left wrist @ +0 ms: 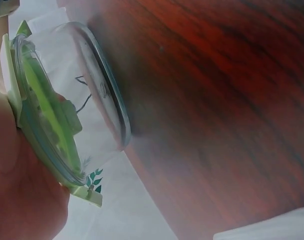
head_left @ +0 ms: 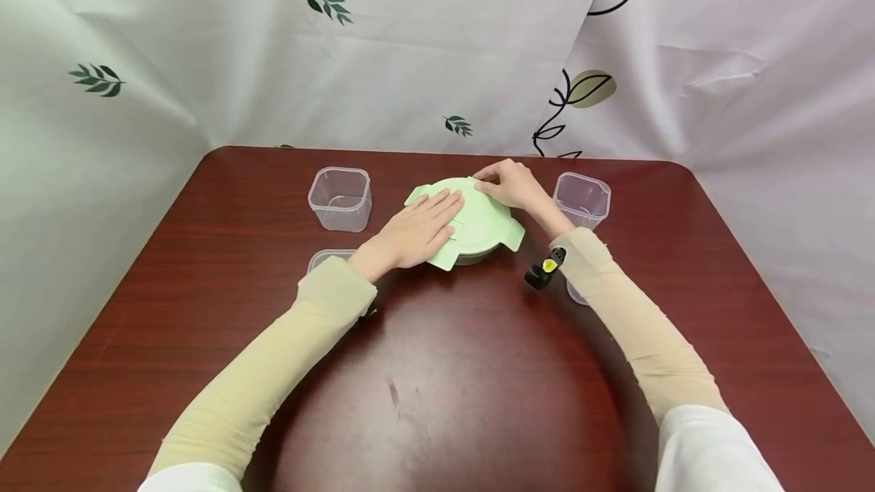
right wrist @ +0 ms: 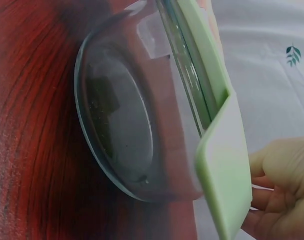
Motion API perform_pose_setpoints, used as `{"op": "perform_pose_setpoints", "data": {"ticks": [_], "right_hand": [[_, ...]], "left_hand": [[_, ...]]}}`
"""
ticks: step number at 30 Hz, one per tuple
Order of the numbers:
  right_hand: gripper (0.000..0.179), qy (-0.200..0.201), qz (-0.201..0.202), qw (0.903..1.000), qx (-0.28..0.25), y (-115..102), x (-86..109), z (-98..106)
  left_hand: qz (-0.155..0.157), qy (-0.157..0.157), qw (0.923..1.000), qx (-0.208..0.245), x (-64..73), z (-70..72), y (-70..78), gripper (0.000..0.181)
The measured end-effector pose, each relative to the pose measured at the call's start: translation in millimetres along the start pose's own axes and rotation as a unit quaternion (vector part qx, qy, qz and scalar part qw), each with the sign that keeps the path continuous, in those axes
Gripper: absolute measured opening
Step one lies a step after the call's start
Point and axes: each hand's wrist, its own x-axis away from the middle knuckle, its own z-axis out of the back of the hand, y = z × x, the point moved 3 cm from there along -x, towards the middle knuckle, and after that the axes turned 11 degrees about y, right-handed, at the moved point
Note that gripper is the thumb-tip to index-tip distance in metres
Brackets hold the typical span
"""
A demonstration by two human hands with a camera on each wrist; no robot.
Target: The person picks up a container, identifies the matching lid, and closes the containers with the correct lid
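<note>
A round clear glass bowl [right wrist: 166,145] stands on the table, covered by a light green lid [head_left: 485,222] with side flaps. Several flaps stick out past the rim, and the right wrist view shows one flap [right wrist: 224,170] angled outward. My left hand [head_left: 418,234] lies flat across the left part of the lid, fingers straight. At the far right edge of the lid, my right hand [head_left: 514,187] pinches the rim, thumb on top and fingers bent over the far side. Through the glass, the lid's green underside [left wrist: 52,110] is visible in the left wrist view.
Clear plastic containers stand either side: one at back left [head_left: 342,217], another [head_left: 324,255] partly behind the left forearm, one at back right [head_left: 582,209], and one [head_left: 576,294] mostly hidden by the right sleeve. A patterned white curtain [head_left: 410,44] hangs behind the dark red table [head_left: 437,401].
</note>
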Motion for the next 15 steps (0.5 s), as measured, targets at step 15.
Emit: {"op": "perform_pose_setpoints", "data": {"ticks": [15], "right_hand": [[0.032, -0.005, -0.045, 0.9989, -0.008, -1.3, 1.3, -2.2]], "left_hand": [[-0.004, 0.001, 1.0, -0.003, -0.7, -0.6, -1.5, 0.055]]}}
